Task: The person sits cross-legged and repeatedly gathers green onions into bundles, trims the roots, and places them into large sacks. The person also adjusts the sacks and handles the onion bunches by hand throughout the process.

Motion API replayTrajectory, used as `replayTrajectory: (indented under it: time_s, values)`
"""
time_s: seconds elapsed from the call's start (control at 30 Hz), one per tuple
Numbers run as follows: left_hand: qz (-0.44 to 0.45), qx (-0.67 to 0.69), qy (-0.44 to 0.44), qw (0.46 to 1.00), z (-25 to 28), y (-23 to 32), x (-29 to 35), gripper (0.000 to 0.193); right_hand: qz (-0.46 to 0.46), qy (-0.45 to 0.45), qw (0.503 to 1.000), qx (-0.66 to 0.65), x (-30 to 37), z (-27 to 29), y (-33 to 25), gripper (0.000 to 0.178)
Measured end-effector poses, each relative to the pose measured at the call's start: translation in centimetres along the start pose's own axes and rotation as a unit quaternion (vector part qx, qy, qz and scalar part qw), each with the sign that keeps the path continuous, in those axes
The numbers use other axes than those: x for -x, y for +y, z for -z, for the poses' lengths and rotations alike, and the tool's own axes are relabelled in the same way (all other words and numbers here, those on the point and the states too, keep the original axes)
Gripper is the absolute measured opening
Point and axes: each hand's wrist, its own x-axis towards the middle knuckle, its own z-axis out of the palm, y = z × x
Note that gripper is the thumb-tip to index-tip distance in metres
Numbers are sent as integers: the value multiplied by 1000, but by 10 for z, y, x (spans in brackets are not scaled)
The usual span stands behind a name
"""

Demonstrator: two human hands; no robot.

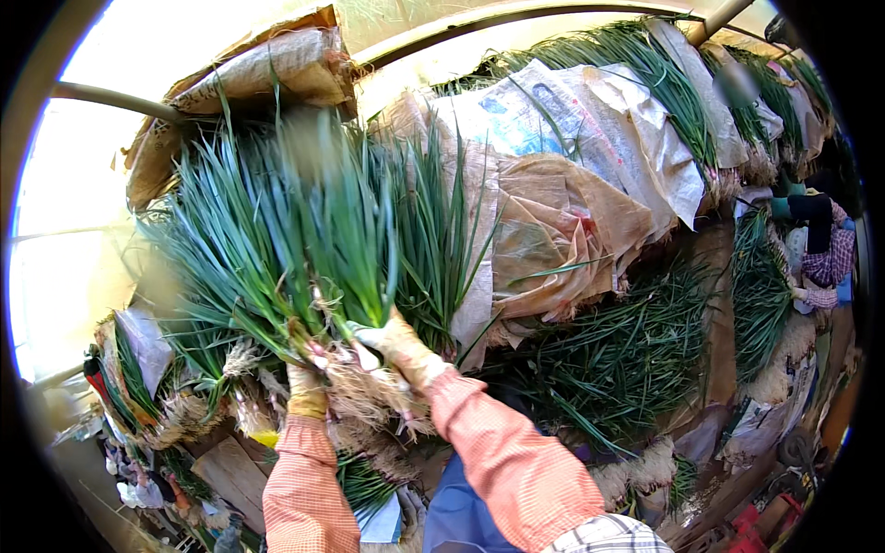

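Long green onions with pale stems and bushy roots stand in a thick bunch before me, leaves pointing away. My right hand, in a stained light glove, is closed on the right side of the bunch at the white stems. In a yellowish glove, my left hand grips the stem bases at the left, its fingers partly hidden by onions and roots. More green onions lean just beyond my right hand. Both arms wear orange checked sleeves.
Sacking covers a heap of onions to the right. Loose leaves lie below it. A folded brown sack rests behind the bunch. Further bundles stand at left. At the far right is another person in a checked sleeve.
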Motion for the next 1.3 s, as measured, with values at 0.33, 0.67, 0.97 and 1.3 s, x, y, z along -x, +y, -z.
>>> replayTrajectory:
  time_s: [0.33, 0.67, 0.97, 1.3]
  values:
    - [123, -43, -2, 991, -18, -63, -49, 34, -11, 186, 978, 92, 43, 66, -9, 52]
    - [153, -104, 73, 980, 57, -82, -97, 37, -8, 135, 981, 142, 41, 92, -32, 98]
    - [211, 37, -31, 976, -35, -166, -114, 41, -1, 155, 935, 319, -26, 163, -41, 100]
    - [101, -84, -15, 991, -9, -107, -100, 43, -125, 235, 869, 418, 5, 135, -68, 88]
